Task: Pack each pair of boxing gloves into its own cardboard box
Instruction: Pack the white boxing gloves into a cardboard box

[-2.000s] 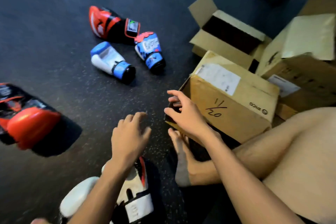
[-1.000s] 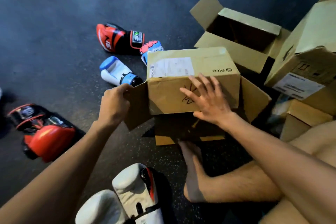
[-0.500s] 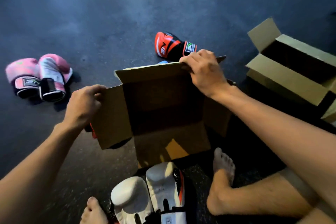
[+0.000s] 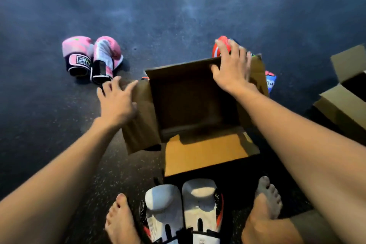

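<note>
Box (image 4: 198,105) open on floor (image 4: 178,16); white gloves (image 4: 182,210) just in front, btw feet (image 4: 118,222). L hand (image 4: 116,103) spread at side flap (image 4: 140,128), R hand (image 4: 231,71) spread on far rim (image 4: 178,68). Risk: released flaps spring back, blocking gloves.

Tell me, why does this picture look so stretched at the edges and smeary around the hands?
Head view: the wide-angle lens stretches the forearms toward the corners; the right hand at the far flap of the cardboard box is smeared, the left hand less so; the box's inside is deep in shadow, while its near flap and the white gloves catch bright light.
</note>
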